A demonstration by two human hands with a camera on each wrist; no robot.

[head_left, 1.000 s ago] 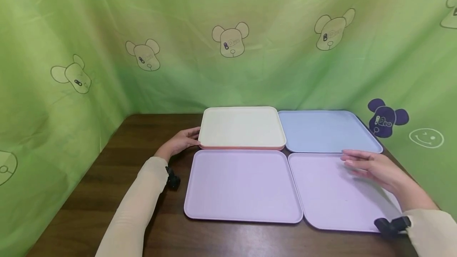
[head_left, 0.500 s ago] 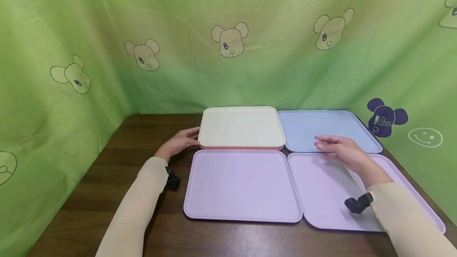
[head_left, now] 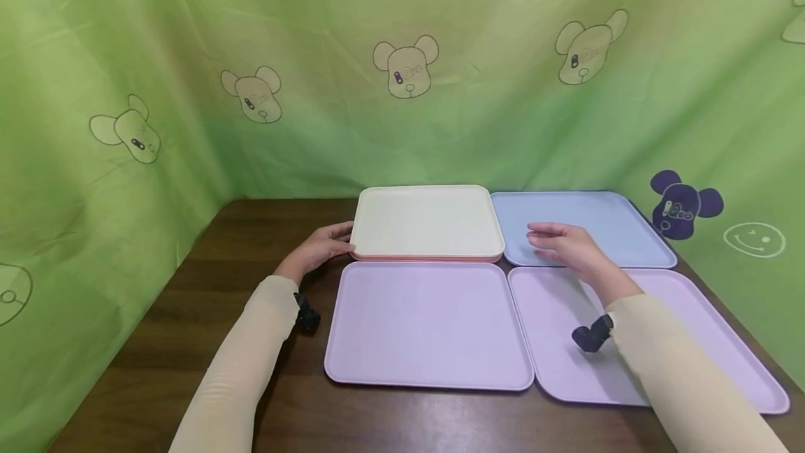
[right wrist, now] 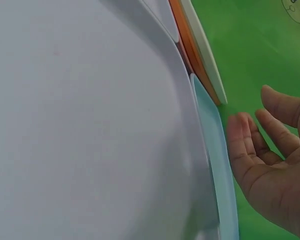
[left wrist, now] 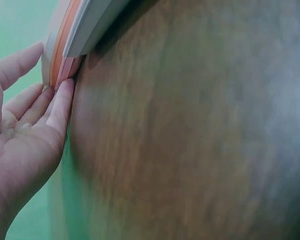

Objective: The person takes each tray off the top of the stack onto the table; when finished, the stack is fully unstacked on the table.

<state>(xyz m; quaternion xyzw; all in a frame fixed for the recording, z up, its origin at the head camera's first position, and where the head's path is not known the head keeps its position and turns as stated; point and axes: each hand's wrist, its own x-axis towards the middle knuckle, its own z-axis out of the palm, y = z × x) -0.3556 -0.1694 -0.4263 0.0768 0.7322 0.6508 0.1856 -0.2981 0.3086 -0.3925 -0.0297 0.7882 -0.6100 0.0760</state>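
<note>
At the back middle lies a stack of trays, a cream tray on top of an orange tray and a pink tray. My left hand touches the stack's left edge with fingers mostly straight, the fingertips right at the layered rims. To the right of the stack lies a blue tray. Over its left part my right hand hovers, fingers loosely bent and holding nothing; the right wrist view shows it apart from the stack's right edge.
In front lie two lilac trays, a left lilac tray and a right lilac tray, nearly edge to edge. All rest on a dark wooden table. A green curtain with bear prints hangs behind and at both sides.
My right hand has moved left and away from me, from over the right lilac tray to over the blue tray. The left hand stays at the stack's edge.
</note>
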